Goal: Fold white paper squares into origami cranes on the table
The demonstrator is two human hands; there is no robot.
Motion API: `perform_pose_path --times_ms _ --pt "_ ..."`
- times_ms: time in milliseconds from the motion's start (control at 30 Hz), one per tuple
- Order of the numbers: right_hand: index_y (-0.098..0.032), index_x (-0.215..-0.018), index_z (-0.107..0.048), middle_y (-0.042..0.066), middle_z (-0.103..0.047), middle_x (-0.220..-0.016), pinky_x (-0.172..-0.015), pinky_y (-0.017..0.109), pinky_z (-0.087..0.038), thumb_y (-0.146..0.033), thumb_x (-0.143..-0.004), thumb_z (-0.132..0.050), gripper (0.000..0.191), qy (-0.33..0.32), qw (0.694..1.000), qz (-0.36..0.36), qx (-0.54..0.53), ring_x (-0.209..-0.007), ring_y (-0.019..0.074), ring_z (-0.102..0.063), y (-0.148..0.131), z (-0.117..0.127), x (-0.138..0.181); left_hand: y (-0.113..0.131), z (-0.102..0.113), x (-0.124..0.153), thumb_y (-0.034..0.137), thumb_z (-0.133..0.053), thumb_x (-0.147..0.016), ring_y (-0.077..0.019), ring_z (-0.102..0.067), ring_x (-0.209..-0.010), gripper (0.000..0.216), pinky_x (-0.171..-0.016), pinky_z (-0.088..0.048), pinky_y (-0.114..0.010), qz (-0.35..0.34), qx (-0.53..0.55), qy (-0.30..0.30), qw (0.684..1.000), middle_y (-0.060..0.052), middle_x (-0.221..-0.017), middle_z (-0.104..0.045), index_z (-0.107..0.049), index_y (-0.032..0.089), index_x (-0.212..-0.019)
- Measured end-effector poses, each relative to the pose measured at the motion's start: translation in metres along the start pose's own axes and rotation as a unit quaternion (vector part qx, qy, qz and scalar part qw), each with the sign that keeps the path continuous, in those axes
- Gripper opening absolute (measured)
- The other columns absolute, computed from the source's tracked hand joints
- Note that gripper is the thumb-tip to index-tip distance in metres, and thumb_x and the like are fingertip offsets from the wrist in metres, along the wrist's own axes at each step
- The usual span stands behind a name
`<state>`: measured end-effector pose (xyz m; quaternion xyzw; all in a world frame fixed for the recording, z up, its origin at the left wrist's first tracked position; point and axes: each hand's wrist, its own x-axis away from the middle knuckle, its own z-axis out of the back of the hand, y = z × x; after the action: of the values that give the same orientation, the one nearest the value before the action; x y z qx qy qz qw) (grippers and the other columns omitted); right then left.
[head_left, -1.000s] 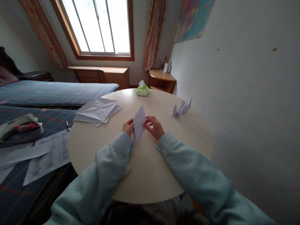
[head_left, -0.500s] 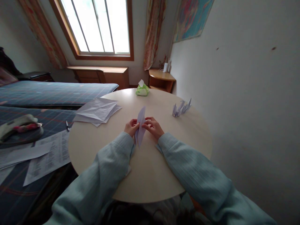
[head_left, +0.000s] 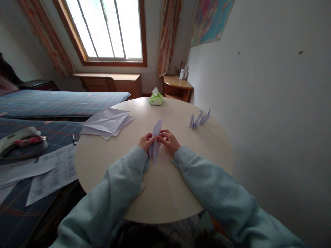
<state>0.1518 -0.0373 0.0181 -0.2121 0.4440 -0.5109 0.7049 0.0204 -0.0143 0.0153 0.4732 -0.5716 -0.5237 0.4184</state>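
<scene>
Both hands pinch one piece of folded paper (head_left: 156, 151), pale and pointed, with a split at its lower end. It stands roughly upright above the round white table (head_left: 165, 199). My left hand (head_left: 146, 142) grips its left side, thumb toward the middle. On the other side my right hand (head_left: 169, 141) has thumb and fingers closed at the paper's middle. Folded paper cranes (head_left: 199, 119) stand in a row at the table's right. A stack of creased paper sheets (head_left: 107, 122) lies at the left.
A green tissue pack (head_left: 156, 98) sits at the table's far edge. Left of the table, a bed with a plaid cover (head_left: 59, 103) holds printed sheets (head_left: 55, 172) and a pen (head_left: 74, 139). The white wall (head_left: 271, 113) rises close on the right.
The folded paper's upper tip has tilted slightly to the right. Both hands keep their hold, the fingers barely shifted.
</scene>
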Motion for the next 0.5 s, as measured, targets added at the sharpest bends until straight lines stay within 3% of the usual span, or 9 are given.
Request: perform_pose_path --times_ms 267,333,500 --pt "-0.017 -0.069 -0.054 0.001 -0.051 -0.074 -0.052 0.021 -0.041 -0.019 -0.069 -0.050 0.005 0.068 0.997 0.028 0.014 -0.055 0.0065 -0.047 -0.0025 0.0008 0.0006 -0.0047 -0.0016 -0.0041 0.031 -0.070 -0.042 -0.0126 -0.055 -0.053 0.032 -0.055 -0.044 -0.025 0.073 0.129 0.040 0.988 0.001 -0.053 -0.059 -0.056 0.013 -0.064" --pt "-0.017 -0.077 -0.052 0.001 -0.052 -0.073 -0.051 0.021 -0.040 -0.021 -0.069 -0.049 0.010 0.088 0.996 0.010 0.000 -0.056 0.0078 -0.048 -0.0034 0.0011 0.0009 -0.0036 -0.0016 -0.0031 0.029 -0.071 -0.042 -0.0131 -0.056 -0.053 0.032 -0.056 -0.044 -0.026 0.076 0.136 0.028 0.987 0.000 -0.055 -0.060 -0.058 0.013 -0.066" --pt "-0.016 -0.097 -0.043 0.005 -0.053 -0.086 -0.052 0.023 -0.042 -0.038 -0.060 -0.058 0.045 0.148 0.978 -0.098 -0.109 -0.061 0.0096 -0.050 0.0044 0.0031 -0.0052 -0.0017 0.0004 0.0000 0.026 -0.072 -0.041 -0.0149 -0.057 -0.051 0.033 -0.048 -0.043 -0.024 0.104 0.070 -0.064 0.990 -0.003 -0.055 -0.062 -0.062 0.010 -0.069"
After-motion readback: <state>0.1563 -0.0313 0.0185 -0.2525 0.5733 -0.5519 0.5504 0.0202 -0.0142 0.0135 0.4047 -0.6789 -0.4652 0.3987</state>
